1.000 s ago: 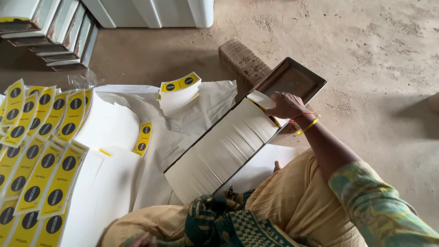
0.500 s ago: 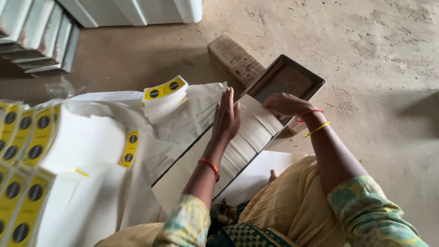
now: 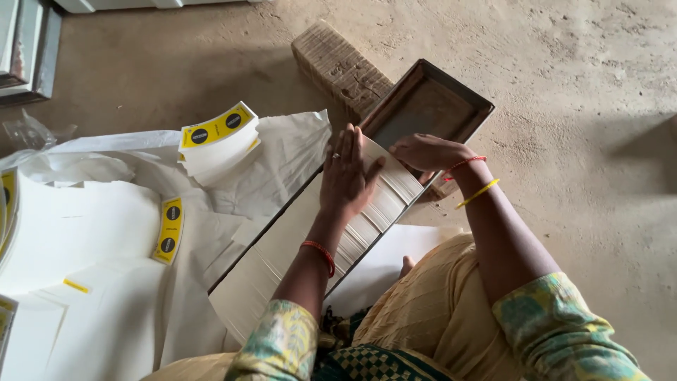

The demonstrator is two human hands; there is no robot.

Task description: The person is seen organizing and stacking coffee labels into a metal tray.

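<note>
A long row of white paper sheets (image 3: 282, 247) stands on edge in a shallow dark metal tray (image 3: 451, 99), slanting from the lower left to the upper right. My left hand (image 3: 347, 176) lies flat on the row near its far end, fingers spread, a red bangle on the wrist. My right hand (image 3: 427, 152) presses against the row's far end inside the tray, with red and yellow bangles on its wrist. Both hands touch the sheets and neither lifts any.
A brick (image 3: 338, 67) props the tray's far end. A small pile of curved white sheets with yellow printed tops (image 3: 215, 137) sits on white paper (image 3: 106, 226) to the left. Grey metal racks (image 3: 28, 49) stand at the upper left. Bare concrete floor (image 3: 578, 106) lies to the right.
My left hand came into view and settled flat on the row of sheets. The view has shifted right, so the yellow printed stacks at the left have mostly gone out of frame.
</note>
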